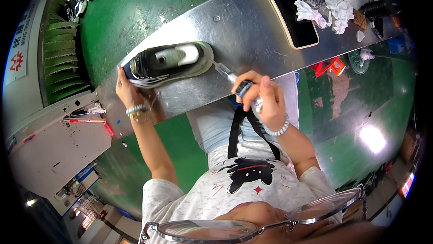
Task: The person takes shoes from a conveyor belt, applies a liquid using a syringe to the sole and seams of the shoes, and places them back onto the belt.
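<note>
A grey and black sneaker [170, 62] with a pale green sole lies on its side on a shiny metal worktable [243, 23]. My left hand [127, 90] grips the shoe's heel end, a beaded bracelet on that wrist. My right hand [260, 95] holds a slim tool [230, 76] with a clear tip and a black grip; the tip points at the shoe's sole edge near the toe. A black strap hangs from that hand.
A dark phone [292, 13] lies on the table, with crumpled white tissue [331, 9] beside it. A conveyor machine [58, 50] carrying more shoes runs at the left. Pens lie on its grey ledge [85, 118]. Green floor lies below.
</note>
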A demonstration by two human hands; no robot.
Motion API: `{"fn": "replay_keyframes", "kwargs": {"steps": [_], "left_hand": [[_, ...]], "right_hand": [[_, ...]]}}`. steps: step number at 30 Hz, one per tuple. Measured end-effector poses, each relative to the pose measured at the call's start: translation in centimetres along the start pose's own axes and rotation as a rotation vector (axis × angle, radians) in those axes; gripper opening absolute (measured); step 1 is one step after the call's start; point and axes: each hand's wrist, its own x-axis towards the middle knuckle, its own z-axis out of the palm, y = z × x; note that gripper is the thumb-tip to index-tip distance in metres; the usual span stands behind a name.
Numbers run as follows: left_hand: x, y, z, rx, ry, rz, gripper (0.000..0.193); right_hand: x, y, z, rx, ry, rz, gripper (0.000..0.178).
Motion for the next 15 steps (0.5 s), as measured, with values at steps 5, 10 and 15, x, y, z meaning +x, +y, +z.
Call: {"fn": "replay_keyframes", "kwargs": {"steps": [5, 10, 15], "left_hand": [[-5.8, 0.4, -7.9, -0.034, -0.13, -0.27, 0.03], [-13.7, -0.5, -10.0, 0.033, -0.426, -0.481, 0.031], [-16.9, -3.0, -9.6, -0.214, -0.705, -0.668, 0.044]], "right_hand": [[0.6, 0.4, 0.9, -0.004, 0.009, 0.036, 0.068], [0.0, 0.0, 1.3, -0.165, -0.044, 0.026, 0.074], [-0.2, -1.1, 1.9, -0.139, -0.077, 0.071, 0.073]]}}
